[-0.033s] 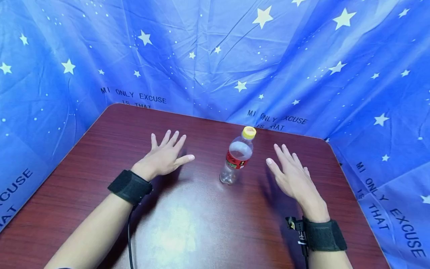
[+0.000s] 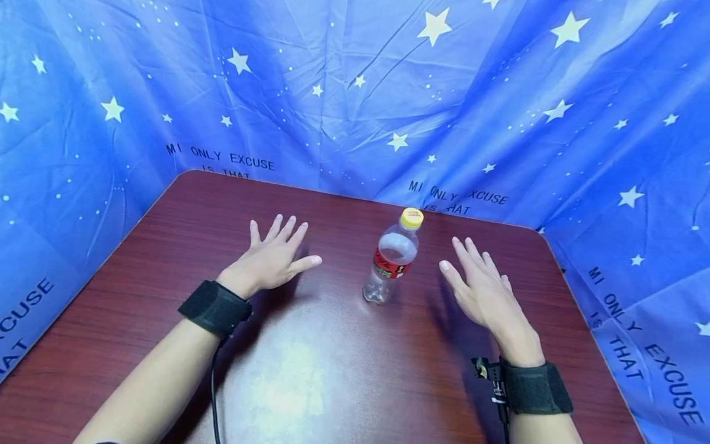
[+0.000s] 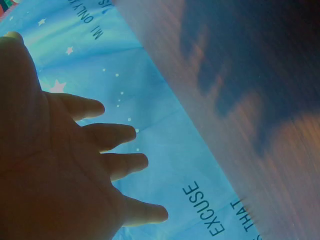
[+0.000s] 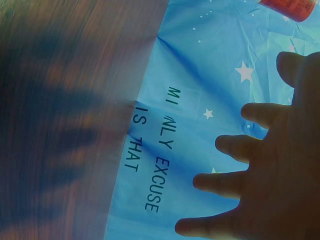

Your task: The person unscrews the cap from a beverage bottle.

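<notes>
Bottle (image 2: 391, 261) upright at mid-table (image 2: 333, 370), between our hands. Left hand (image 2: 270, 259) and right hand (image 2: 484, 290) hover flat, fingers spread, holding nothing. For a sound grasp, we judge the nearer right hand should wrap the labelled waist, keeping it vertical.

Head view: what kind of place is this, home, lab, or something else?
Likely a staged recording booth, not a home: a wooden table walled by a blue star-print cloth, one water bottle between the open left hand and right hand, both wrists strapped.
</notes>
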A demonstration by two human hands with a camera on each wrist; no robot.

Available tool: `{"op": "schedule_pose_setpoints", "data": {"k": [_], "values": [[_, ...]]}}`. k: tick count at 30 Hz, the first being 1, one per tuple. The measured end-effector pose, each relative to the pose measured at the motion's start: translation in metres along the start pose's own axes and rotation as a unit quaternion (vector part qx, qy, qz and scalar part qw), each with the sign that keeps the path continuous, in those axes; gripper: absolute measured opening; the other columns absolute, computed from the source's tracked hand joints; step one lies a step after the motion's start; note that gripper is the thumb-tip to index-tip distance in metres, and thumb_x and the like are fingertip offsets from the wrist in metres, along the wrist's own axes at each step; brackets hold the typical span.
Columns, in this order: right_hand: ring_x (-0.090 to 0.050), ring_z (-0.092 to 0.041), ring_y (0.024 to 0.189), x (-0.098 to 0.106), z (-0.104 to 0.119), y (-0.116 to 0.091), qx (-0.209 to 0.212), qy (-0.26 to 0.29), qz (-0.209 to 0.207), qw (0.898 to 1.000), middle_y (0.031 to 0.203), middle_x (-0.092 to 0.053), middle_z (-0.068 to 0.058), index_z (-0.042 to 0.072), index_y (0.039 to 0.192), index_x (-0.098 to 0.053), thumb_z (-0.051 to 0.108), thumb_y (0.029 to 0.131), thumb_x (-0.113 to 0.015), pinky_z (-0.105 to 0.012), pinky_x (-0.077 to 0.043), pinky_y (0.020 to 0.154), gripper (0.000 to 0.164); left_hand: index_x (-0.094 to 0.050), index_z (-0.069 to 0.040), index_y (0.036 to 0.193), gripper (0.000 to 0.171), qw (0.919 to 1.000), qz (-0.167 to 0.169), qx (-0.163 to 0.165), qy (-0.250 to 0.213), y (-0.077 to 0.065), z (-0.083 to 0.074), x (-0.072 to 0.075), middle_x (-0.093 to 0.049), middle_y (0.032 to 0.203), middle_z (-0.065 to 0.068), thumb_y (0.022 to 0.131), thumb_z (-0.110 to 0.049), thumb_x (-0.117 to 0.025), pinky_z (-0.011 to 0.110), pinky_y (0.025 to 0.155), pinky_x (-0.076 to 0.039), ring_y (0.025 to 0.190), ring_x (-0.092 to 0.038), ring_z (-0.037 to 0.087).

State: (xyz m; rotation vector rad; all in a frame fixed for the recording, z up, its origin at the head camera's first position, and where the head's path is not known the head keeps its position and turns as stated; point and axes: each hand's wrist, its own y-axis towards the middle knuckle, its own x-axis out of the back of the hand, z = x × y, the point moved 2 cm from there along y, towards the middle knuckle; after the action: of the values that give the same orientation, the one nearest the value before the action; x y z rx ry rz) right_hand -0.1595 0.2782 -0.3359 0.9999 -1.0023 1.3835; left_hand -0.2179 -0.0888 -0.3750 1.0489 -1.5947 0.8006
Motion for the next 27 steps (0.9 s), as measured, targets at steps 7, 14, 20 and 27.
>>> {"op": "schedule_pose_setpoints", "data": {"k": [7, 14, 20, 27], "values": [[-0.004, -0.042, 0.133, 0.0, 0.002, 0.001, 0.004, -0.002, -0.004, 1.0, 0.151, -0.003, -0.004, 0.032, 0.145, -0.005, 0.065, 0.088, -0.02, -0.071, -0.006, 0.089, 0.067, -0.016, -0.015, 0.145, 0.09, 0.9996, 0.01, -0.007, -0.025, -0.001, -0.001, -0.002, -0.012, 0.149, 0.012, 0.079, -0.076, -0.019, 0.066, 0.094, 0.007, 0.136, 0.001, 0.031], [-0.005, -0.041, 0.133, 0.0, 0.004, -0.001, 0.003, -0.004, -0.001, 1.0, 0.151, -0.001, -0.002, 0.033, 0.144, -0.004, 0.065, 0.088, -0.019, -0.071, -0.006, 0.09, 0.066, -0.012, -0.018, 0.145, 0.086, 0.9914, 0.042, -0.028, -0.121, -0.003, -0.007, -0.006, -0.008, 0.15, 0.005, 0.081, -0.074, -0.021, 0.062, 0.099, 0.003, 0.136, 0.001, 0.023], [-0.007, -0.041, 0.133, 0.003, 0.007, -0.002, 0.008, -0.003, -0.006, 1.0, 0.151, -0.003, -0.002, 0.033, 0.144, -0.005, 0.064, 0.088, -0.02, -0.07, -0.006, 0.09, 0.065, -0.012, -0.018, 0.145, 0.083, 0.985, 0.027, -0.048, -0.164, -0.003, -0.015, -0.005, -0.011, 0.15, 0.0, 0.083, -0.071, -0.027, 0.059, 0.101, -0.001, 0.136, -0.001, 0.019], [-0.008, -0.039, 0.134, 0.005, 0.01, -0.003, 0.012, -0.002, -0.008, 1.0, 0.151, -0.002, -0.002, 0.032, 0.144, -0.006, 0.063, 0.089, -0.021, -0.07, -0.007, 0.09, 0.065, -0.013, -0.019, 0.145, 0.081, 0.9791, 0.015, -0.069, -0.191, -0.004, -0.023, -0.008, -0.015, 0.149, -0.003, 0.084, -0.069, -0.028, 0.053, 0.104, -0.001, 0.136, -0.004, 0.016]]}}
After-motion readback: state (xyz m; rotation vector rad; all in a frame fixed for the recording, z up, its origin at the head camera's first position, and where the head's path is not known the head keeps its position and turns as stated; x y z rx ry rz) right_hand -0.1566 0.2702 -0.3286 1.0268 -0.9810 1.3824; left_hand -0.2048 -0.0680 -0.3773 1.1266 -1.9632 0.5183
